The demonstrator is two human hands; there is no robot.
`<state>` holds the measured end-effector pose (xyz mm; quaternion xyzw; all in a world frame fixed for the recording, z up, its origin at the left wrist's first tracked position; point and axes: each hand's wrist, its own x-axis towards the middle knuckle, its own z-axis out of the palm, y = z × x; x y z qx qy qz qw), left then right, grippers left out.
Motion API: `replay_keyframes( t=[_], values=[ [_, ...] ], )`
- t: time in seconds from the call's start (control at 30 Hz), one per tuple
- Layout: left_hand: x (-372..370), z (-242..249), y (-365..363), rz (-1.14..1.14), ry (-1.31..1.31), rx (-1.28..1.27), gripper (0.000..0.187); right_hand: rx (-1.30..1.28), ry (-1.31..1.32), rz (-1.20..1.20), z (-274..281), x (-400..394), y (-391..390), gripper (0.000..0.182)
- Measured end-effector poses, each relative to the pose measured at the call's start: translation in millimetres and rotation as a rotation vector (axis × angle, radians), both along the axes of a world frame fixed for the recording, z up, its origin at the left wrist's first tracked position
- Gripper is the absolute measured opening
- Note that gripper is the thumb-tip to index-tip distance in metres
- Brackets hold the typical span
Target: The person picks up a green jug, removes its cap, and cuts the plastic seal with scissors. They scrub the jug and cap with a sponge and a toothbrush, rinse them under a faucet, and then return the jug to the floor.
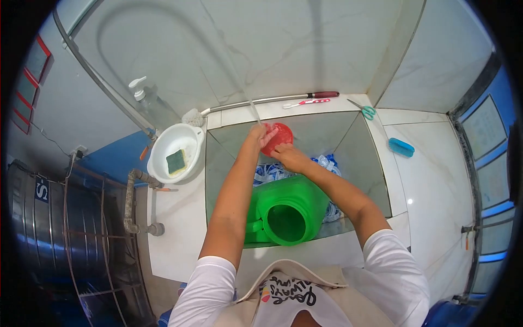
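Observation:
A round red lid-like piece (pixel 280 137) is between my two hands over the grey tiled basin (pixel 357 163), under a thin stream of water (pixel 248 97). My left hand (pixel 265 134) closes on its left edge. The fingers of my right hand (pixel 289 155) press on its lower edge. Just below my hands lies a large green plastic container (pixel 318 199) on its side, its round mouth facing me. Blue and white cloth or packaging (pixel 272 172) shows behind and beside the container.
Left of the basin, a white bowl (pixel 157 158) holds a green sponge (pixel 176 162); a pump bottle (pixel 155 103) stands behind it. Along the ledge lie a long-handled brush (pixel 256 102), a red toothbrush (pixel 313 102), scissors (pixel 367 112) and a blue brush (pixel 401 147).

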<state>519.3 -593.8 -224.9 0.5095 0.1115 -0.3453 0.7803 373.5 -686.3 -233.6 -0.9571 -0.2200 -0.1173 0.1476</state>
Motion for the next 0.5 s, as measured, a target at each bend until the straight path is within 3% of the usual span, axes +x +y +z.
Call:
replay_keyframes(
  t=[0.1, 0.17, 0.23, 0.3, 0.43, 0.5],
  values=[
    [-5.9, 5.9, 1.9, -0.026, -0.064, -0.038, 0.012, -0.104, 0.055, 0.061, 7.6, 5.9, 9.0, 0.029],
    [-9.2, 19.0, 7.9, -0.017, -0.118, 0.008, 0.008, -0.008, -0.014, 0.029, 2.1, 13.8, 11.9, 0.028],
    [1.2, 15.2, 13.5, -0.269, -0.1, 0.022, 0.009, 0.085, -0.078, -0.003, 4.3, 12.8, 17.1, 0.027],
    [-5.9, 21.5, 11.8, -0.265, -0.143, 0.08, 0.009, -0.114, -0.018, 0.191, 6.9, 4.7, 23.5, 0.024],
    [-26.2, 45.4, 12.8, -0.187, -0.28, 0.166, 0.012, -0.009, -0.109, 0.027, 13.2, 7.3, 16.9, 0.022],
    [-6.0, 24.7, 33.5, -0.247, -0.392, 0.227, 0.014, -0.143, -0.105, 0.213, 20.0, 3.9, 10.3, 0.021]
  ],
)
